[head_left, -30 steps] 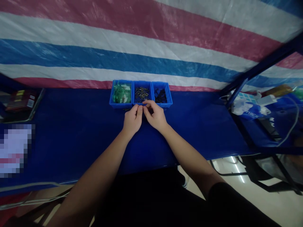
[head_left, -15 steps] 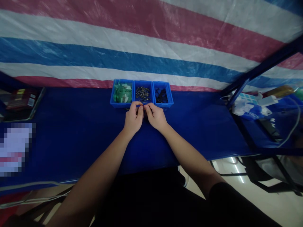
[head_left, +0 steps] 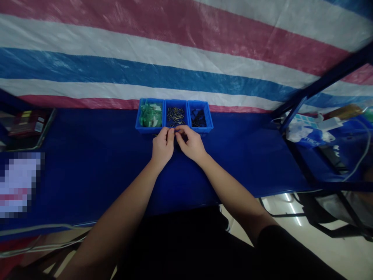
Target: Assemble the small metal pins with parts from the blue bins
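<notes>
Pinching at the far middle of the blue cloth-covered desk [head_left: 87, 163], the left hand [head_left: 163, 147] and the right hand [head_left: 190, 144] meet fingertip to fingertip just in front of three small blue plastic trays set side by side. Each hand's grip is drawn together, thumb against forefinger, on a small part [head_left: 176, 133] held between them. That part is too tiny to make out, so its colour and shape cannot be told.

As a judgement, the work looks to be in mid-course. All three trays hold plenty of stock, and no heap of finished pieces shows on the desk. One small dark speck lies just before the left tray, but what it is cannot be told.

The left tray [head_left: 148, 129] holds pale green plastic pieces [head_left: 150, 116]. The middle tray [head_left: 176, 102] holds short brass-coloured metal pins [head_left: 175, 114], lying loose and crossed over one another. The right tray [head_left: 204, 129] holds small black pieces [head_left: 199, 117].

A red, white and blue striped tarpaulin [head_left: 186, 58] hangs behind the desk's far edge. At the far left corner sits a metal dish with a red box [head_left: 25, 126]. Past the desk's right edge, white packets [head_left: 301, 134] lie on a neighbouring blue surface.
</notes>
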`<state>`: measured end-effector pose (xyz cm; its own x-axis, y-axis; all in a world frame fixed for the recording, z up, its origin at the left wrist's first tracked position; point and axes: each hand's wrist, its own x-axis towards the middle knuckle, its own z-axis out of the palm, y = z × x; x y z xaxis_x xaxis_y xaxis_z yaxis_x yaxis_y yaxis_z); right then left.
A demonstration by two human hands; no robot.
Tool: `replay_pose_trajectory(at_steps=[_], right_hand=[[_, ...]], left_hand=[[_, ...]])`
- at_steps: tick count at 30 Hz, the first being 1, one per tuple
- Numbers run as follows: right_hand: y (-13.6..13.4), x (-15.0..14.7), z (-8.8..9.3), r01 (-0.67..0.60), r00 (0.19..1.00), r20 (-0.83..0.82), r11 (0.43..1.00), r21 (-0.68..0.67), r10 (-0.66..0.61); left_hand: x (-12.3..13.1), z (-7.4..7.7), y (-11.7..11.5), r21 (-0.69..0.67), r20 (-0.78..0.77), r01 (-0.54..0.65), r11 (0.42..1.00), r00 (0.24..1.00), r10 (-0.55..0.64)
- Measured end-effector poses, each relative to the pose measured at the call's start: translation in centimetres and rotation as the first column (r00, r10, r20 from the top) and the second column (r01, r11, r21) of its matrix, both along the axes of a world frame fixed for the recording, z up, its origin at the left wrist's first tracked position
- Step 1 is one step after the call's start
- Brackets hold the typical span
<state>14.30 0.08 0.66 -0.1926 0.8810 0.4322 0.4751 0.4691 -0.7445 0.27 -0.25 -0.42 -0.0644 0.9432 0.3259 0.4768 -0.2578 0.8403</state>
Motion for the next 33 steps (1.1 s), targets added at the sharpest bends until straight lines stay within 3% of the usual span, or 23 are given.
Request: replay_pose_trajectory(at_steps=[17, 26, 33], right_hand=[[0.03, 0.12, 0.24, -0.029, 0.998, 0.055, 0.999, 0.019, 0.028], [-0.23, 0.16, 0.72, 0.052, 0.991, 0.129, 0.994, -0.091, -0.040], [-0.31, 0.10, 0.71, 0.039, 0.993, 0.113, 0.993, -0.109, -0.027]], left_hand=[[-0.10, -0.05, 0.00, -0.044, 0.034, 0.016, 0.999, 0.999, -0.014], [-0.01, 0.27, -0.18, -0.073, 0.041, 0.032, 0.997, 0.999, -0.029], [0.07, 0.11, -0.08, -0.056, 0.096, 0.049, 0.997, 0.994, -0.043]])
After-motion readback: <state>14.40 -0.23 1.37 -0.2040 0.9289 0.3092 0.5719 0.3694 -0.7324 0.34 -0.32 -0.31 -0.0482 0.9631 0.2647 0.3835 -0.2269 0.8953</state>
